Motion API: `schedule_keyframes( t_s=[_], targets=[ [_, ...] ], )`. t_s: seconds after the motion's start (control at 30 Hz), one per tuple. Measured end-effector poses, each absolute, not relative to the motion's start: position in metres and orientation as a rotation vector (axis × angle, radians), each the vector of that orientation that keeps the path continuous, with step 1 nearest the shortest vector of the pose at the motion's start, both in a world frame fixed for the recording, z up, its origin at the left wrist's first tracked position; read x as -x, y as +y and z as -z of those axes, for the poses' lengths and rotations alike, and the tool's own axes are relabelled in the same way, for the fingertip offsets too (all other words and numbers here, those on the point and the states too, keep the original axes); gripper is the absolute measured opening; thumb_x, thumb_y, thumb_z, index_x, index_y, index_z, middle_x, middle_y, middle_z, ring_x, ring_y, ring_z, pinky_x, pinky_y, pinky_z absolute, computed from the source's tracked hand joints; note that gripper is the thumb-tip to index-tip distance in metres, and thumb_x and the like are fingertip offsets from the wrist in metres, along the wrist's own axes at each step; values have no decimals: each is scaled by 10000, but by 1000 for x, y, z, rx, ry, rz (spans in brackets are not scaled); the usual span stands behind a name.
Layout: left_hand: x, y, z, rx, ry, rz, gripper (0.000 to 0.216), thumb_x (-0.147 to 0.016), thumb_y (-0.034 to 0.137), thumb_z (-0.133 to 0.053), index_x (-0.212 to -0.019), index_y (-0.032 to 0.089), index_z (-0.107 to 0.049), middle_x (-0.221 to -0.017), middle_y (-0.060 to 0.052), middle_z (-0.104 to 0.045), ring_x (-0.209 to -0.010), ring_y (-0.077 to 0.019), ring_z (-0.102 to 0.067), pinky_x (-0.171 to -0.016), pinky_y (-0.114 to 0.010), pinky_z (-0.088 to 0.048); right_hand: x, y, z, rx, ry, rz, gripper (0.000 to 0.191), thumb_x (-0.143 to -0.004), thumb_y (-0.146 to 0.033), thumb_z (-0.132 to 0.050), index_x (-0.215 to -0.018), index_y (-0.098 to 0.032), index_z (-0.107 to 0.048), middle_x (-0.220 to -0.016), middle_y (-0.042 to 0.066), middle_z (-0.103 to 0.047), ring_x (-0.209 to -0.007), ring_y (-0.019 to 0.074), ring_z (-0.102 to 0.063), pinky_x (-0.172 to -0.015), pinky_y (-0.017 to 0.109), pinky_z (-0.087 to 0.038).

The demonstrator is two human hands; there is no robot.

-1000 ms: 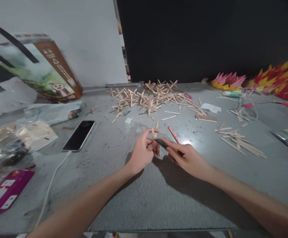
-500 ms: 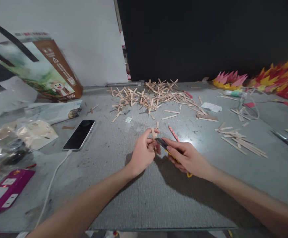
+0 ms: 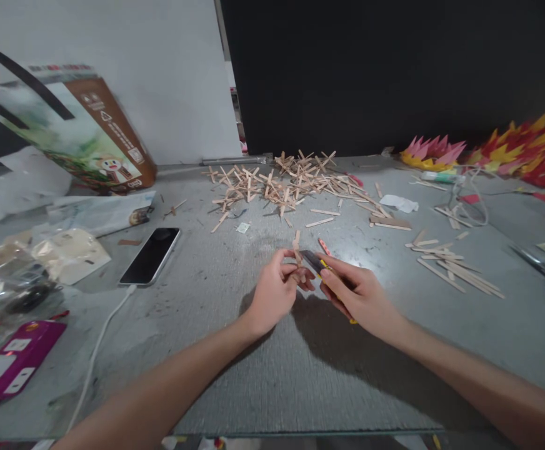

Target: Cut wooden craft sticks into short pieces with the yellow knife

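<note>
My left hand is closed in a pinch on a small wooden stick piece held just above the grey table. My right hand grips a yellow and black utility knife, whose dark tip touches the stick beside my left fingers. Both hands meet at the middle of the table. A pink-red stick lies just beyond the knife. A big heap of wooden sticks lies further back.
A phone on a white cable lies to the left, with plastic bags, a magenta box and a leaning carton beyond. Loose sticks, scissors and coloured paper shapes sit on the right.
Both hands have shifted slightly right and away from me. The knife tip has moved up against the stick, and more of its yellow body shows. The stick has tilted.
</note>
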State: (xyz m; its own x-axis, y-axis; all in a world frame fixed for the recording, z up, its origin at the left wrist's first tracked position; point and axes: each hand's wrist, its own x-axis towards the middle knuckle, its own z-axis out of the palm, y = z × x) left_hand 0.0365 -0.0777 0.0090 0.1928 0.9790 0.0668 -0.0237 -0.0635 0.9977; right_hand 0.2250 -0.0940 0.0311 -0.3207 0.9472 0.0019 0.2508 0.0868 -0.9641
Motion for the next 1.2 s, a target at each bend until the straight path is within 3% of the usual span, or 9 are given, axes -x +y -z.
schedule_keyframes(
  t_s=[0.07,0.17,0.33,0.47,0.57,0.77,0.87,1.0,1.2],
  targets=[
    [-36,-78,-8,-1323,996,-1084,157,-970,295,-617,-1032,181,-529,-735,-29,-719,-644,-156,-690,-676,-281,-547,-227,-91,-32,1231,-1715,-1092,404,-1012,-489,-581,-1205,-160,-713,-718,-19,-553,-588,107,-480,-526,227,-387],
    [-36,-79,-7,-1343,933,-972,161,-970,328,-624,-983,169,-599,-771,-36,-712,-611,-135,-653,-628,-260,-517,-228,-84,-30,1321,-1661,-890,399,-925,-481,-708,-1191,-183,-697,-755,-12,-593,-656,138,-520,-590,244,-422],
    [-34,-80,-10,-1451,916,-857,276,-986,423,-620,-946,158,-682,-758,-29,-679,-591,-119,-610,-567,-236,-464,-233,-75,-30,1355,-1660,-910,309,-899,-474,-714,-976,-175,-714,-809,27,-678,-716,168,-593,-664,271,-466],
    [-31,-75,-16,-1274,963,-1092,283,-961,409,-675,-1102,164,-659,-771,-22,-696,-635,-140,-653,-643,-265,-520,-233,-74,-34,1417,-1646,-1009,336,-893,-511,-696,-859,-179,-659,-622,-28,-564,-541,125,-482,-534,255,-386],
    [-32,-74,-18,-1175,917,-1218,278,-953,405,-691,-1077,160,-647,-784,-21,-695,-670,-145,-664,-694,-283,-538,-229,-79,-31,1379,-1594,-1165,363,-910,-540,-673,-828,-195,-596,-545,-70,-459,-464,100,-391,-470,245,-323],
    [-40,-82,-11,-1322,992,-1184,301,-977,453,-664,-999,153,-675,-841,-40,-690,-756,-155,-664,-753,-287,-539,-221,-88,-26,1269,-1620,-1238,334,-970,-525,-607,-893,-201,-584,-568,-73,-447,-468,99,-387,-466,236,-322],
    [-41,-83,-9,-1323,969,-1256,294,-1042,472,-550,-1036,178,-566,-966,-74,-722,-797,-165,-704,-796,-323,-570,-225,-87,-29,1287,-1676,-1051,326,-994,-487,-595,-1139,-195,-591,-643,-66,-489,-520,112,-418,-491,231,-344],
    [-35,-74,-7,-1284,941,-1215,324,-1033,515,-549,-1090,210,-456,-852,-38,-717,-695,-167,-710,-696,-315,-584,-233,-88,-28,1252,-1625,-993,420,-1053,-476,-498,-1393,-236,-443,-780,-34,-584,-516,117,-470,-482,235,-392],
    [-26,-67,-5,-1270,927,-1191,452,-950,499,-701,-1174,224,-422,-834,-23,-733,-693,-162,-707,-698,-293,-573,-232,-92,-19,1238,-1924,-935,393,-1066,-434,-487,-1358,-218,-638,-807,28,-683,-536,126,-588,-511,239,-454]
  ],
)
